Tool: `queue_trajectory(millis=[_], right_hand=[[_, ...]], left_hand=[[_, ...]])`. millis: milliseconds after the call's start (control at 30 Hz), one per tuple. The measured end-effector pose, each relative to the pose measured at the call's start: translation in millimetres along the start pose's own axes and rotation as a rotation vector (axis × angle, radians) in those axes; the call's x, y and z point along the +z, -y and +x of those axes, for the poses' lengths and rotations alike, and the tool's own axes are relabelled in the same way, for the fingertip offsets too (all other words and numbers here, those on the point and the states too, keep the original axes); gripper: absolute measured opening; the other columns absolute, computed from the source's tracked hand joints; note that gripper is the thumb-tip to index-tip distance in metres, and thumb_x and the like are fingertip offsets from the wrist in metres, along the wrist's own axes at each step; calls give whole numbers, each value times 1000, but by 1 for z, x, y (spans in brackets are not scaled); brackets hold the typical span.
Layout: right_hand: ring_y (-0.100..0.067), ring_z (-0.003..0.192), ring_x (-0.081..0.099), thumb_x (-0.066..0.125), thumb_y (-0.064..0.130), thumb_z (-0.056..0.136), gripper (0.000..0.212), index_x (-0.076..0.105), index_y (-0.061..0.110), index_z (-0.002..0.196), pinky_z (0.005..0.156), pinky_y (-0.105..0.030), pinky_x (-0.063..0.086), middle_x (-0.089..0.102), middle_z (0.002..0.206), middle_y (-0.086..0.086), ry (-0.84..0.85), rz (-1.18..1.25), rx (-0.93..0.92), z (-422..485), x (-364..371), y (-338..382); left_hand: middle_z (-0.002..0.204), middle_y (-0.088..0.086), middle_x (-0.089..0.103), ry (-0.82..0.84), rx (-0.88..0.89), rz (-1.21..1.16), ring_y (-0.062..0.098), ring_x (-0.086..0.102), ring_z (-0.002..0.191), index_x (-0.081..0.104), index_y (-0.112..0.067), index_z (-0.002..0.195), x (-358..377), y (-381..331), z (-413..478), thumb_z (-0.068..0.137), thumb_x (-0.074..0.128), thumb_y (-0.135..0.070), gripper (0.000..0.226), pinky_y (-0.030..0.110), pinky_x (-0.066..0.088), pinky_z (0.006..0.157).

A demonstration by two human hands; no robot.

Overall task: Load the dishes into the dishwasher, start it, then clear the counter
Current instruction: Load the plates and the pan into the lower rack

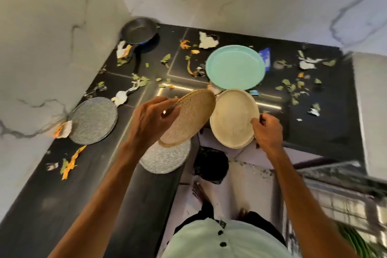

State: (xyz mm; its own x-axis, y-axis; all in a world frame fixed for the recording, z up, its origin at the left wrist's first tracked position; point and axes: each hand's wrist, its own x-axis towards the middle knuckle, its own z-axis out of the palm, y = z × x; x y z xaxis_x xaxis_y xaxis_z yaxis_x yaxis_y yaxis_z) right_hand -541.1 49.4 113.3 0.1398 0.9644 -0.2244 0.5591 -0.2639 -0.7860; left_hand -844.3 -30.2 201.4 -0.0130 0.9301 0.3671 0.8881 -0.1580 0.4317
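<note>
My left hand [150,120] grips a round woven mat [188,118] by its left rim and holds it tilted above the counter corner. My right hand [267,130] pinches the right rim of a cream plate [232,119], which is lifted at the counter's inner edge. Behind the cream plate, a turquoise plate [235,67] lies flat on the black counter [314,128]. Two silver glitter mats lie on the counter: one [93,120] at the left and one [165,159] under the woven mat, overhanging the edge. A dark pan [138,30] stands in the far corner.
Leaf bits, orange peel strips [70,163] and torn paper scraps [207,40] litter the L-shaped counter. Marble walls close off the left and back. A black bin [210,163] stands on the floor by my feet. A wire rack [345,190] shows at the lower right.
</note>
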Motion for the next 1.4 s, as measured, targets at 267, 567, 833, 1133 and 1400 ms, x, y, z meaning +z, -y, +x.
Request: queue_trajectory(millis=[267, 567, 833, 1133, 1400], right_hand=[[-21, 83, 66, 65, 20, 94, 19, 73, 7, 107, 73, -32, 53, 71, 94, -3, -25, -43, -15, -65, -120, -122], [-30, 86, 70, 70, 18, 88, 19, 76, 6, 102, 76, -38, 56, 75, 95, -12, -217, -82, 249, -161, -245, -259], [-27, 78, 68, 66, 24, 82, 23, 78, 15, 100, 68, -31, 51, 75, 89, -7, -410, -6, 556, -198, -299, -325], [-35, 92, 67, 62, 19, 87, 22, 74, 13, 105, 72, -31, 44, 73, 100, -11, -530, 14, 845, -174, -323, -363], [-35, 91, 68, 59, 16, 88, 23, 73, 11, 106, 74, -34, 49, 74, 100, -13, -632, 18, 973, -121, -342, -405]], left_hand=[[85, -6, 73, 228, 135, -55, 10, 66, 73, 78, -22, 105, 75, -122, -15, 89, 74, -32, 19, 28, 52, 64], [86, -3, 78, 508, 298, -27, 19, 73, 81, 79, -32, 103, 173, -289, -54, 82, 79, -38, 22, 31, 55, 68], [97, -10, 77, 727, 520, -47, 14, 73, 89, 79, -32, 101, 255, -407, -64, 83, 68, -31, 22, 33, 58, 79], [100, -9, 76, 964, 656, 39, 18, 70, 94, 74, -31, 106, 364, -484, -48, 82, 62, -16, 31, 34, 55, 82], [100, -6, 75, 1044, 758, 57, 20, 69, 92, 73, -30, 110, 450, -534, -23, 87, 63, -20, 27, 36, 52, 83]])
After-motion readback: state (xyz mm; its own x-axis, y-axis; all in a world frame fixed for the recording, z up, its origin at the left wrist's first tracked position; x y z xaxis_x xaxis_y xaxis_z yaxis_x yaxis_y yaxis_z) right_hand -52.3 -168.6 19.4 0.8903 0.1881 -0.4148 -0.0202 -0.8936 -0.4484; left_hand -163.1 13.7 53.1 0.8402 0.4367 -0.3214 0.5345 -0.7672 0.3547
